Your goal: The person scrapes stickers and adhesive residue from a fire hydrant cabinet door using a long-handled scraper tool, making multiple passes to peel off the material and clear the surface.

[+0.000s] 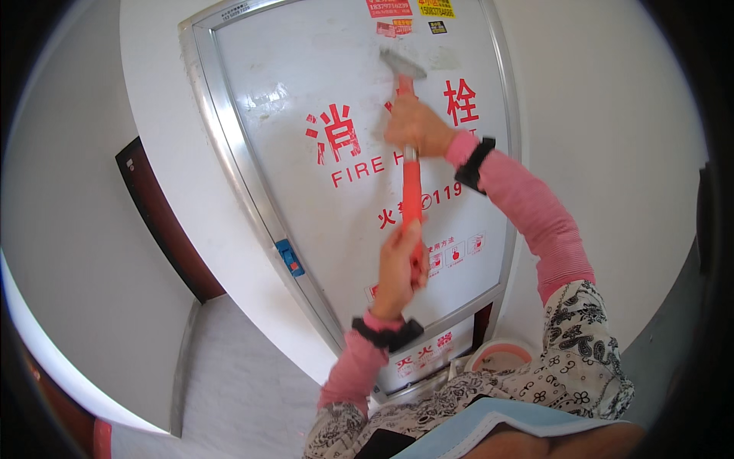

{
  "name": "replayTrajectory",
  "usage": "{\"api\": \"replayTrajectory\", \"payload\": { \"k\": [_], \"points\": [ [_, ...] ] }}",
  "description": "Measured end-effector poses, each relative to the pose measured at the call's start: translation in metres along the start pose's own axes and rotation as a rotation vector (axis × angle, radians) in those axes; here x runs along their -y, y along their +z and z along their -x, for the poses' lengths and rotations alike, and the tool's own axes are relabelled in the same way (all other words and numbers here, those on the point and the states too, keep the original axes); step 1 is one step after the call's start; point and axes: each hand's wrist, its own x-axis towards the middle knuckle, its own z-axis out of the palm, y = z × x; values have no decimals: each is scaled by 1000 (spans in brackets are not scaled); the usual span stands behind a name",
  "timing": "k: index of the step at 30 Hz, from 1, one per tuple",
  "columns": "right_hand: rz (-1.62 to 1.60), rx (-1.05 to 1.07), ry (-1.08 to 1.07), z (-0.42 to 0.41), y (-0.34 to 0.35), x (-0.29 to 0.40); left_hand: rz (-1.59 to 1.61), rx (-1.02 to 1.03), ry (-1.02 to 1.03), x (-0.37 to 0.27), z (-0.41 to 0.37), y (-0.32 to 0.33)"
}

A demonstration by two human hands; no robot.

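Note:
Both of my hands are on a long-handled scraper (412,183) with a red handle. My right hand (417,127) is closed around its upper part, just below the wide metal blade (403,64). Lower down, my left hand (400,267) grips the red handle. The blade is at the upper part of a white fire hydrant cabinet door (275,69) with red lettering; whether it touches the surface I cannot tell. Above it are small stickers (394,27) bearing writing. A dull residue patch (444,58) lies right of the blade, and a shiny smeared patch (266,97) is at the left.
A metal frame (241,137) surrounds the door, with a blue latch (290,258) on its left side. Below is a fire extinguisher panel (424,357). A round container (500,354) with a pinkish inner rim stands near my body. A dark brown door (166,224) is at the left.

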Motion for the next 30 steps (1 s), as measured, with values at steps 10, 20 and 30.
{"api": "replayTrajectory", "payload": {
  "k": [10, 20, 30],
  "points": [
    [-7, -17, 132, 7, -13, -40, -40, 13, -2, -39, -31, 6],
    [-103, 212, 231, 111, 28, 155, 72, 7, -419, 128, 73, -49],
    [-276, 230, 459, 149, 49, 284, 33, -184, -603, 177, 165, -54]
  ]
}}
